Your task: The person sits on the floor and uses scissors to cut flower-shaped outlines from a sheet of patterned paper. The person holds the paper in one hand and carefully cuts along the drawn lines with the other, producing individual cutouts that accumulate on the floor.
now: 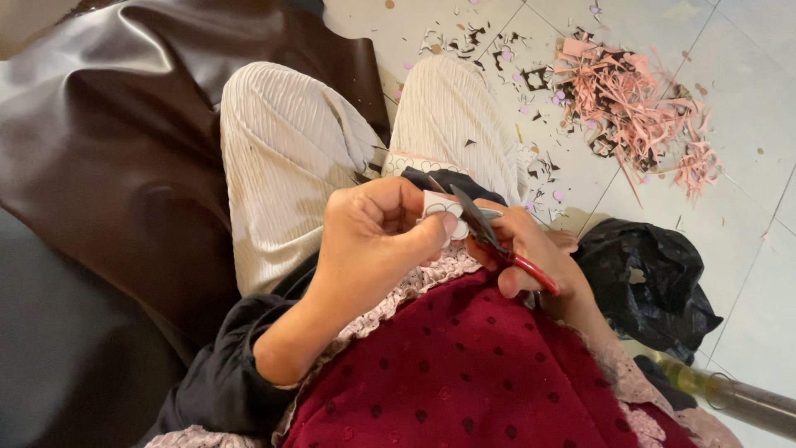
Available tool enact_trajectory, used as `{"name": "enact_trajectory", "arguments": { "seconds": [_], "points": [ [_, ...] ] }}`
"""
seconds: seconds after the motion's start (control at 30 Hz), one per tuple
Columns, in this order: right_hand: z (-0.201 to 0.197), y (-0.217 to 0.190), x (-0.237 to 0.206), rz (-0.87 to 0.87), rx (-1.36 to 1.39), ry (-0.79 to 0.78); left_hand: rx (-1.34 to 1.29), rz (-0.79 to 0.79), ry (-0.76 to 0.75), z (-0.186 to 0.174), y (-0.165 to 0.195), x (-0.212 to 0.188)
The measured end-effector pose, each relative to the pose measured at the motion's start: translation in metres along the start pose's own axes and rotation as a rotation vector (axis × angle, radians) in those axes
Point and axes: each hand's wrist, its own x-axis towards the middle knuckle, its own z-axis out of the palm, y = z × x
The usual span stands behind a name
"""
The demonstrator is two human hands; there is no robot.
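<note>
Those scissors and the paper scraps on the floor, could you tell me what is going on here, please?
A seated person is cutting a small white paper piece, pinched in the left hand, with red-handled scissors held in the right hand. The blades are at the paper's edge. On the tiled floor beyond the knees lie pink paper strips and small offcuts; a black plastic bag sits to the right.

Pale tiled floor, dark leather seat
</note>
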Motion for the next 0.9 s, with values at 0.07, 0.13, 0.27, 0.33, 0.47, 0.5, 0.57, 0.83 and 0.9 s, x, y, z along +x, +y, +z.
{"name": "enact_trajectory", "arguments": {
  "seconds": [0.07, 0.13, 0.27, 0.33, 0.47, 0.5, 0.57, 0.83, 0.9],
  "points": [
    [0.001, 0.000, -0.002, 0.033, 0.012, 0.012, -0.031, -0.022, -0.030, -0.001, 0.002, 0.001],
    [0.001, 0.003, -0.003, 0.018, 0.036, 0.008, -0.047, -0.034, -0.038, -0.002, 0.002, 0.002],
    [0.002, 0.015, -0.002, -0.001, -0.001, 0.030, -0.098, -0.045, -0.049, -0.004, -0.002, 0.002],
    [0.003, 0.022, -0.001, -0.055, -0.029, 0.053, -0.144, 0.008, -0.040, -0.003, -0.006, 0.004],
    [0.008, 0.031, 0.003, -0.053, -0.023, 0.076, -0.306, 0.101, -0.029, 0.005, -0.014, 0.001],
    [0.011, 0.032, 0.004, -0.036, 0.005, 0.081, -0.318, 0.082, -0.020, 0.007, -0.015, 0.001],
    [0.012, 0.030, 0.005, -0.019, 0.037, 0.067, -0.341, 0.047, 0.000, 0.008, -0.015, 0.000],
    [0.007, 0.005, 0.002, 0.005, 0.017, 0.034, -0.061, -0.044, -0.050, -0.007, -0.003, 0.008],
    [0.008, 0.003, 0.000, 0.022, 0.042, 0.030, -0.047, -0.038, -0.055, -0.007, -0.003, 0.008]
  ]
}}
